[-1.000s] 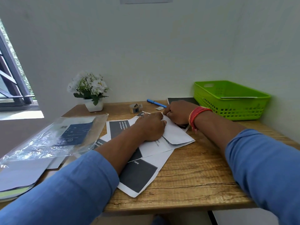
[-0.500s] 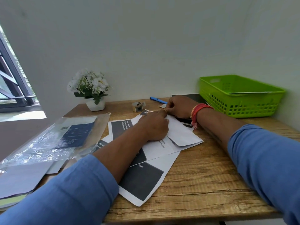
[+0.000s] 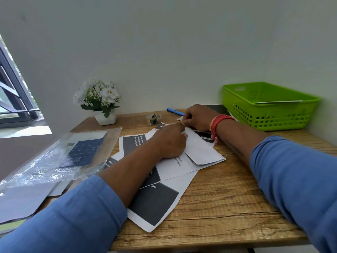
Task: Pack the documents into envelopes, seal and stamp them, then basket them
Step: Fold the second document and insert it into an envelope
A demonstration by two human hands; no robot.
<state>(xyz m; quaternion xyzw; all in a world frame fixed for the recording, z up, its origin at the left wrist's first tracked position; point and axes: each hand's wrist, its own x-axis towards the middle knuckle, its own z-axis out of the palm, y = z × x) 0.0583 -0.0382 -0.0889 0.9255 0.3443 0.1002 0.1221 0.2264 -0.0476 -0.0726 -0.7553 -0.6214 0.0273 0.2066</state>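
The left hand (image 3: 171,141) lies knuckles-up on the white paper envelope (image 3: 202,150), its fingers curled down onto the envelope's far left part, pressing it to the sheets beneath. The right hand (image 3: 197,116) sits just beyond it at the envelope's far end, fingertips bent and pinching at the paper edge there; what exactly it grasps is hidden by the fingers. A red thread band (image 3: 218,121) circles the right wrist, and both arms wear blue sleeves (image 3: 291,172).

The envelope lies slanted, its near right corner pointing toward the table's right side, on top of a loose spread of printed documents with white margins and dark grey blocks (image 3: 155,203) that fans out toward the near edge of the wooden table (image 3: 228,207).

Beyond the hands, a blue pen (image 3: 175,111) lies near the wall, with a small roll of stamps (image 3: 153,119) to its left. A green plastic basket (image 3: 268,106) stands at the far right, a white sheet showing at its rim. A white pot of white flowers (image 3: 99,101) stands far left. A clear plastic sleeve holding a dark blue booklet (image 3: 60,157) lies on the left, over grey paper.
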